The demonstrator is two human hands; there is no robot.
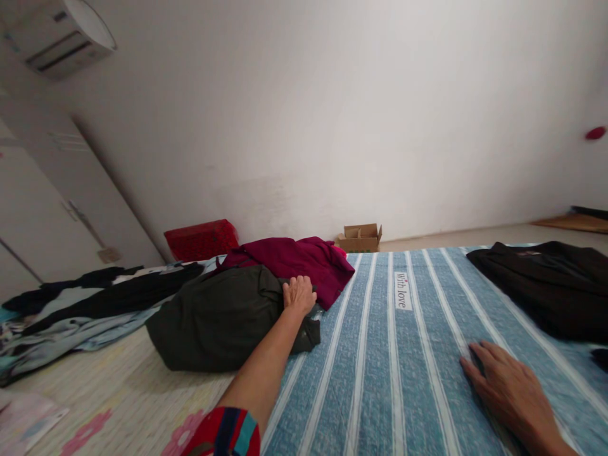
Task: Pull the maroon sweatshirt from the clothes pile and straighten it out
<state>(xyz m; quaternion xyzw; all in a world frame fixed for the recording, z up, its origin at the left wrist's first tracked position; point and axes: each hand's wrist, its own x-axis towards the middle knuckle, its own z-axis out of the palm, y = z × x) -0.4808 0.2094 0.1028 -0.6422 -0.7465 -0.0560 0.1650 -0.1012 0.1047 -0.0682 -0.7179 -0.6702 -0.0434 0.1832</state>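
My left hand [299, 293] reaches forward and grips the edge of a dark olive garment [213, 320] heaped on the bed. A maroon garment [304, 261] lies just behind it, touching it. My right hand [506, 383] rests flat, fingers apart, on the blue striped blanket [394, 354] at the lower right, holding nothing. A black garment [546, 285] lies spread on the blanket to the right, beyond my right hand.
More dark and pale blue clothes [80, 304] are piled at the left on a floral sheet [109, 405]. A red box [202, 239] and a small cardboard box [361, 237] stand by the white wall. A wardrobe [42, 209] stands left.
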